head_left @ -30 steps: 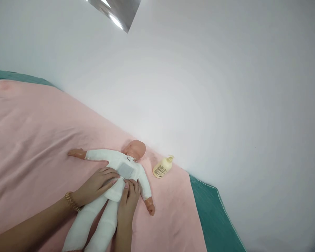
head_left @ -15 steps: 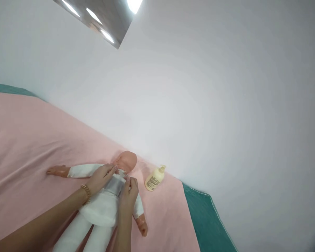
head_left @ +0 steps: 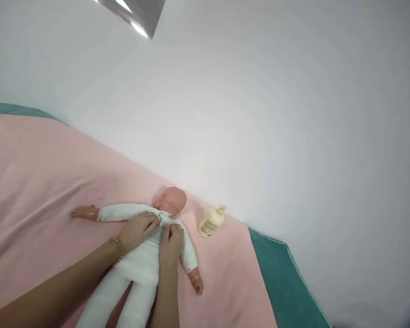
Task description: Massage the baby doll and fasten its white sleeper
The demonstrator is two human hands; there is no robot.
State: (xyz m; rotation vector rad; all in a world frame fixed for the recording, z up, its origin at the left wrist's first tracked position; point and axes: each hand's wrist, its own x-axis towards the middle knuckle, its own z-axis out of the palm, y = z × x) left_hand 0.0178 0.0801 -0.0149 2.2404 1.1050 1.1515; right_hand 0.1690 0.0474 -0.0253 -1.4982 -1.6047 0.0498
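A doll [head_left: 141, 264] with a white cloth body or clothing and hard brown head and hands lies stretched out on the pink cloth [head_left: 232, 278]. My left hand [head_left: 138, 230], with a gold bracelet at the wrist, rests on its upper torso, fingertips pinched at the white top just below the neck. Closed beside it, my right hand [head_left: 171, 241] pinches the other side of the same white top [head_left: 164, 220]. A thin dark line, perhaps a cord, shows at the neck. My fingers cover part of the fabric they grip.
A pale yellow pump bottle [head_left: 212, 222] stands on the pink cloth, right of the doll's head. Under the pink cloth, a green sheet [head_left: 276, 269] shows at the right. A white wall [head_left: 246, 127] rises behind, with a reflective panel [head_left: 140, 16] at the top.
The whole view has shifted, so doll and bottle appear farther right and higher. My hands have come closer together at the doll's neckline, and the greyish torso patch is more covered.
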